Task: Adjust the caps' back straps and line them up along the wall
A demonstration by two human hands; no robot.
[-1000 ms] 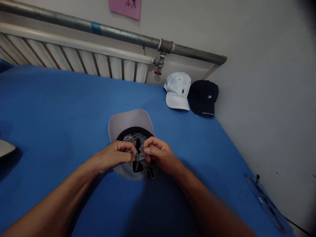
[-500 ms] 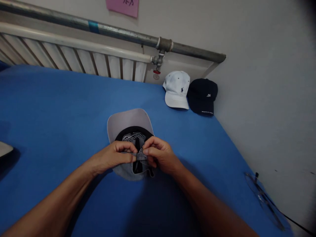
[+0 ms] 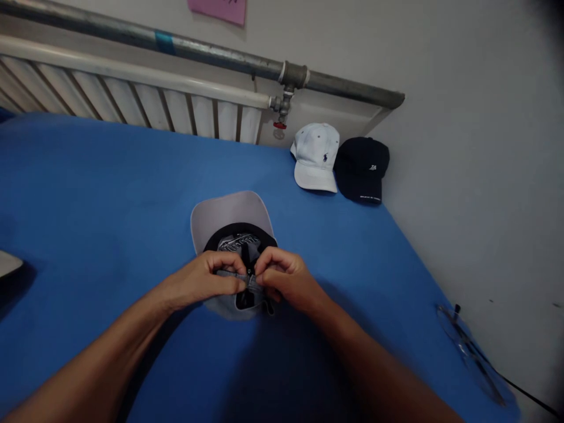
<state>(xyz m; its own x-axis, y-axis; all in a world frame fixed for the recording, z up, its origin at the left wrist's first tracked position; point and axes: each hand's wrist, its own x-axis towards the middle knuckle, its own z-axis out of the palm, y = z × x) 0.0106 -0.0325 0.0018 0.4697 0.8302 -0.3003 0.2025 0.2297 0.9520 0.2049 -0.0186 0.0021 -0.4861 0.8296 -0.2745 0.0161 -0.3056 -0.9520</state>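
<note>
A grey baseball cap lies upside down on the blue surface, its brim pointing away from me and its dark inside showing. At the near side of the cap, my left hand pinches the left part of the back strap between thumb and fingers. From the other side my right hand pinches the same strap close to its small buckle. The two sets of fingertips nearly meet, and they cover part of the strap and buckle. Below the strap the cap's rear opening shows as a dark gap.
A white cap and a navy cap stand side by side at the back right of the blue surface. Eyeglasses lie at the right edge by the wall. Behind run a radiator and a metal pipe.
My fingers have shifted slightly at the strap, and the buckle piece between them now stands more upright. The cap has stayed in place.
</note>
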